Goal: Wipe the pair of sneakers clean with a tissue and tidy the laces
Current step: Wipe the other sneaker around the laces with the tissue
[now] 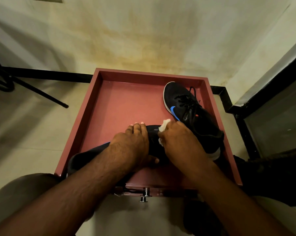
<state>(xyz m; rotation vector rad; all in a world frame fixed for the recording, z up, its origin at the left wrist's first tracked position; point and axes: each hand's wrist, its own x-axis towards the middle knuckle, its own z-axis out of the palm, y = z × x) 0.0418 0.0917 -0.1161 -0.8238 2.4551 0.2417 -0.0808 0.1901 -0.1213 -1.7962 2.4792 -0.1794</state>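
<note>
Head view: left hand [135,143] clamps down over near sneaker [154,132] inside red tray [96,106], pinning it so it won't slide, while right hand [176,140] grips crumpled tissue [164,125] pressed on its upper to wipe. Second sneaker [188,109] lies parked just beside, along tray's right wall, laces [189,99] loose, likely waiting its turn.

Pink tray [120,99] — shallow, raised rim, centre; metal knob [145,195] on its 6 o'clock edge. Black rod [41,94] at 9 o'clock — slanted on pale floor [33,133].

Blue swoosh logo on far sneaker [191,113]'s side; small orange tongue mark unreadable.
</note>
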